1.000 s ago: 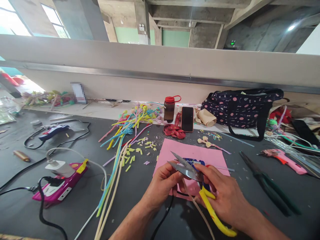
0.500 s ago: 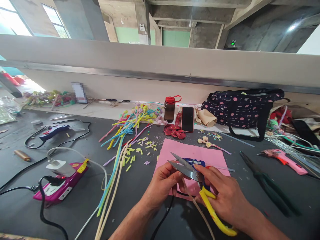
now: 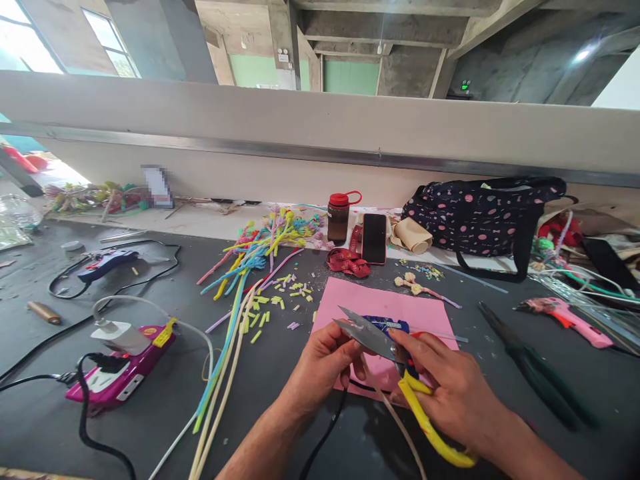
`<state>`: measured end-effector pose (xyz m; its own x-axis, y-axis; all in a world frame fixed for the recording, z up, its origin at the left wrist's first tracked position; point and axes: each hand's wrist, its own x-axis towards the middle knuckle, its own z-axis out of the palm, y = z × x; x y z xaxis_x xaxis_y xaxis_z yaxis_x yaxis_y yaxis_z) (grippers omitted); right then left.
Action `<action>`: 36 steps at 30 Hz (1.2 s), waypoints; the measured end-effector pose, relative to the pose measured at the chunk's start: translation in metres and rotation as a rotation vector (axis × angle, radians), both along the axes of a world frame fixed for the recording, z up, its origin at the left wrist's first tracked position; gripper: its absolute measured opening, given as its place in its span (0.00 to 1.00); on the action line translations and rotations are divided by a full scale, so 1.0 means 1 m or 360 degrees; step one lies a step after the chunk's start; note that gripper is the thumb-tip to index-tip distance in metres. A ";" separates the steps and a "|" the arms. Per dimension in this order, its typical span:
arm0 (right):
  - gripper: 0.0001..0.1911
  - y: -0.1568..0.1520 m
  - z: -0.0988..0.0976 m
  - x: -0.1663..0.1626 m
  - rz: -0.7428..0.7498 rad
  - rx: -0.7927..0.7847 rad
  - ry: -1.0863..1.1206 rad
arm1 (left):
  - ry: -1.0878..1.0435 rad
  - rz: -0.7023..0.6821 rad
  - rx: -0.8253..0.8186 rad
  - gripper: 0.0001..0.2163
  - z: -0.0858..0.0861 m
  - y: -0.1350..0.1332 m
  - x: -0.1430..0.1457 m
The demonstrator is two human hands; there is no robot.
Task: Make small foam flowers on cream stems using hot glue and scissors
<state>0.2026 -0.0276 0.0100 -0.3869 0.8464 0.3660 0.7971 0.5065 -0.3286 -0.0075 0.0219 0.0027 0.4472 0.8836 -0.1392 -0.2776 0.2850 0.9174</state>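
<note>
My right hand point(image 3: 450, 393) grips yellow-handled scissors point(image 3: 395, 373), their steel blades slightly apart and pointing up-left. My left hand point(image 3: 325, 367) is closed in a pinch right under the blades, on something too small to make out. A thin cream strand point(image 3: 400, 427) runs from between my hands toward the near edge. Both hands hover over the near part of a pink foam sheet point(image 3: 360, 300), where a blue glue gun point(image 3: 385, 325) lies half hidden behind the blades.
On the dark table point(image 3: 165, 400) lie a bundle of coloured strands point(image 3: 240, 293), cut bits, a magenta power strip point(image 3: 120, 373) with cables, green pliers point(image 3: 535, 367), a pink glue gun point(image 3: 570, 317), a phone point(image 3: 375, 238), a red-capped bottle point(image 3: 339, 217) and a spotted bag point(image 3: 480, 217).
The scissor blades have closed a little and both hands shifted slightly toward me. Nothing else has moved.
</note>
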 end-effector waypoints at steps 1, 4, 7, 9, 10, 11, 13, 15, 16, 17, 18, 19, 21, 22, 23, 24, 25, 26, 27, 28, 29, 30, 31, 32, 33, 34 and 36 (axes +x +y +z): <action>0.32 0.000 0.000 0.000 0.0001 0.0001 0.0008 | -0.0007 0.0002 0.0000 0.11 0.000 0.000 0.000; 0.30 0.000 0.002 -0.001 -0.0005 -0.0043 0.0069 | -0.0038 0.0019 -0.0016 0.10 0.003 0.000 0.001; 0.28 -0.002 0.010 -0.002 -0.0061 -0.0203 0.0207 | -0.0077 -0.0009 -0.0045 0.09 0.004 0.001 0.001; 0.28 -0.004 0.017 -0.003 -0.0103 -0.0362 0.0304 | -0.0119 -0.0026 -0.0052 0.09 0.005 0.001 0.000; 0.27 -0.005 0.019 -0.004 -0.0111 -0.0432 0.0342 | -0.0145 -0.0032 -0.0052 0.09 0.005 0.002 -0.001; 0.27 -0.005 0.021 -0.005 -0.0110 -0.0485 0.0372 | -0.0173 -0.0040 -0.0056 0.08 0.005 0.002 -0.001; 0.27 -0.006 0.023 -0.008 -0.0100 -0.0546 0.0386 | -0.0231 -0.0063 -0.0073 0.07 0.004 0.001 -0.001; 0.27 -0.006 0.021 -0.011 -0.0111 -0.0548 0.0345 | -0.0272 -0.0092 -0.0104 0.07 0.004 0.001 -0.001; 0.28 -0.006 0.019 -0.012 -0.0121 -0.0532 0.0313 | -0.0288 -0.0110 -0.0122 0.07 0.004 0.000 0.000; 0.28 -0.006 0.016 -0.013 -0.0130 -0.0501 0.0280 | -0.0304 -0.0126 -0.0137 0.07 0.003 -0.001 0.001; 0.29 -0.006 0.013 -0.014 -0.0135 -0.0462 0.0251 | -0.0322 -0.0137 -0.0151 0.07 0.002 -0.001 0.002; 0.30 -0.005 0.010 -0.014 -0.0136 -0.0418 0.0224 | -0.0341 -0.0139 -0.0165 0.07 0.001 -0.002 0.003; 0.30 -0.005 0.005 -0.015 -0.0138 -0.0324 0.0174 | -0.0381 -0.0118 -0.0193 0.07 -0.001 -0.002 0.004; 0.30 -0.005 0.003 -0.015 -0.0140 -0.0277 0.0153 | -0.0399 -0.0104 -0.0207 0.07 -0.003 -0.002 0.005; 0.29 -0.004 0.002 -0.016 -0.0147 -0.0233 0.0136 | -0.0412 -0.0093 -0.0222 0.07 -0.004 -0.002 0.005; 0.28 -0.004 0.000 -0.016 -0.0152 -0.0193 0.0122 | -0.0420 -0.0081 -0.0233 0.07 -0.004 -0.002 0.005; 0.28 -0.004 0.000 -0.017 -0.0154 -0.0156 0.0113 | -0.0426 -0.0071 -0.0240 0.07 -0.005 -0.002 0.006; 0.27 -0.003 -0.001 -0.017 -0.0155 -0.0126 0.0103 | -0.0430 -0.0062 -0.0242 0.07 -0.005 -0.002 0.006; 0.27 -0.003 -0.001 -0.018 -0.0154 -0.0097 0.0095 | -0.0433 -0.0054 -0.0245 0.07 -0.005 -0.003 0.006; 0.28 -0.003 -0.001 -0.018 -0.0155 -0.0075 0.0086 | -0.0437 -0.0048 -0.0251 0.07 -0.005 -0.003 0.006; 0.28 -0.003 -0.002 -0.018 -0.0156 -0.0055 0.0073 | -0.0440 -0.0044 -0.0260 0.06 -0.004 -0.003 0.007; 0.29 -0.003 -0.003 -0.018 -0.0160 -0.0036 0.0059 | -0.0443 -0.0040 -0.0273 0.06 -0.004 -0.004 0.007; 0.29 -0.003 -0.004 -0.017 -0.0168 -0.0016 0.0044 | -0.0442 -0.0038 -0.0287 0.06 -0.003 -0.004 0.007; 0.30 -0.003 -0.005 -0.017 -0.0172 -0.0001 0.0029 | -0.0440 -0.0033 -0.0298 0.06 -0.003 -0.004 0.008; 0.30 -0.002 -0.006 -0.016 -0.0175 0.0009 0.0015 | -0.0436 -0.0029 -0.0304 0.06 -0.003 -0.005 0.008; 0.30 -0.002 -0.008 -0.016 -0.0176 0.0011 0.0003 | -0.0432 -0.0027 -0.0306 0.06 -0.003 -0.005 0.008; 0.30 -0.002 -0.010 -0.014 -0.0179 0.0008 -0.0009 | -0.0424 -0.0024 -0.0305 0.06 -0.003 -0.005 0.009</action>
